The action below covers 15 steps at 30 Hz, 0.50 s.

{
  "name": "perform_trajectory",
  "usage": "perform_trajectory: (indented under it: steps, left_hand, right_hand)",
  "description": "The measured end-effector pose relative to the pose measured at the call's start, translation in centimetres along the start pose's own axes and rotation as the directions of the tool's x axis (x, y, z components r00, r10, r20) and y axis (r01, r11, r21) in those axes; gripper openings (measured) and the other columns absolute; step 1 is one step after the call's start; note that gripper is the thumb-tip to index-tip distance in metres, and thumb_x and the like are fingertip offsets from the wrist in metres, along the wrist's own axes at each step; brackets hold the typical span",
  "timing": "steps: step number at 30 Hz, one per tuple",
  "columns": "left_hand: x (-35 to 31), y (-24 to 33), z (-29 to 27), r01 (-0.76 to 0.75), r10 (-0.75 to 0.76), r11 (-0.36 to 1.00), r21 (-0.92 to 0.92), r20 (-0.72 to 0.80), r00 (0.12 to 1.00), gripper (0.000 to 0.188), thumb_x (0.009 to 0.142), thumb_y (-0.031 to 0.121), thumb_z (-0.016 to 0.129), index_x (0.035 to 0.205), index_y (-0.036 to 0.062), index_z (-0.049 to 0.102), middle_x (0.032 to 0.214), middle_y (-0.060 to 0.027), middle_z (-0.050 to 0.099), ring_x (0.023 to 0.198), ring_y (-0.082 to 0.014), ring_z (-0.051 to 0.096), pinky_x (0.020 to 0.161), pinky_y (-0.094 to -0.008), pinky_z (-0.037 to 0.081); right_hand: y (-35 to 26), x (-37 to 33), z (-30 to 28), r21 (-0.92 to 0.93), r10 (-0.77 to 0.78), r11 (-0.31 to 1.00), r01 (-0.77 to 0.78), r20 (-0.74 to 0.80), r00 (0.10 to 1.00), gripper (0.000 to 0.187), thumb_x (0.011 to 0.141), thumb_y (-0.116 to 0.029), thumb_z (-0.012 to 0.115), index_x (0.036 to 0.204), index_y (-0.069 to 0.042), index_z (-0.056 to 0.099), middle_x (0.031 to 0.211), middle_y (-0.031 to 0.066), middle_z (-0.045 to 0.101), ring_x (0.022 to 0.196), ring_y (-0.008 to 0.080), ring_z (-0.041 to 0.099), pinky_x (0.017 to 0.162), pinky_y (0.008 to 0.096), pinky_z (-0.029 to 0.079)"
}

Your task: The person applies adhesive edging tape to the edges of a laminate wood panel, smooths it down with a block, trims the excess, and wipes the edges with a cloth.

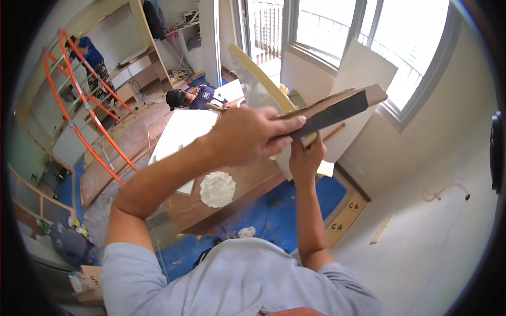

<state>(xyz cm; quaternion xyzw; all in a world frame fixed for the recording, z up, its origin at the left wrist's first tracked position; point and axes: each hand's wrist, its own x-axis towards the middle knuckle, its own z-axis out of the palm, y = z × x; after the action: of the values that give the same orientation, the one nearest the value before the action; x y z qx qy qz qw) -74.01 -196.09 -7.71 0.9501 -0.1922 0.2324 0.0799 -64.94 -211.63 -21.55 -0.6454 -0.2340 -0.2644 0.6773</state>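
A person in a grey shirt grips a strip of wood with a dark face (337, 108) in the left hand (247, 138), thumb laid along its upper edge, while the right hand (305, 158) closes on it from below. Beneath the hands, a round white plaster rosette (217, 188) lies on a brown board (253, 181) above blue floor sheeting (311, 197). Farther back, a second person in a dark shirt (195, 97) bends over a white panel (182, 131). An orange ladder (84, 105) leans at left before unfinished wooden shelving (132, 58); bright windows (369, 31) fill the upper right.

Brown wooden strip (337, 108), black face
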Motion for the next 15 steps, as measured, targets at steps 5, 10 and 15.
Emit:
perform_trajectory:
  steps: [5,10,15]
  left_hand:
    - [2.3,-19.8,-2.0,0.314,-0.302,0.948,0.055,-0.155,0.941,0.047,0.099,0.033,0.066,0.14,0.011,0.067,0.102,-0.0157,0.079,0.08,-0.0246,0.075,0.077,-0.0381,0.058]
    - [3.7,-14.8,-0.6,0.321,-0.33,0.942,-0.093,-0.106,0.938,0.046,0.098,0.037,0.069,0.141,0.0205,0.067,0.092,-0.0214,0.075,0.078,-0.0298,0.073,0.076,-0.0416,0.056]
    - [4.2,-15.5,0.5,0.195,-0.203,0.972,-0.131,-0.054,0.978,0.047,0.096,0.038,0.071,0.141,0.0226,0.067,0.108,-0.019,0.077,0.093,-0.028,0.074,0.087,-0.0384,0.056]
  right_hand:
    - [-1.8,-0.2,1.0,0.081,0.033,0.996,-0.039,0.073,0.997,0.039,0.089,-0.008,0.082,0.125,-0.003,0.07,0.111,0.0123,0.077,0.099,0.0188,0.071,0.09,0.0338,0.055]
    - [-0.9,0.6,0.9,-0.009,0.046,0.999,-0.046,-0.012,0.999,0.035,0.091,-0.007,0.081,0.124,-0.001,0.07,0.108,0.0089,0.077,0.093,0.013,0.07,0.085,0.0286,0.055]
    - [-1.1,0.2,0.3,0.061,0.045,0.997,-0.043,-0.037,0.998,0.036,0.092,-0.007,0.08,0.125,0.001,0.069,0.105,0.007,0.076,0.09,0.0092,0.067,0.083,0.0262,0.055]
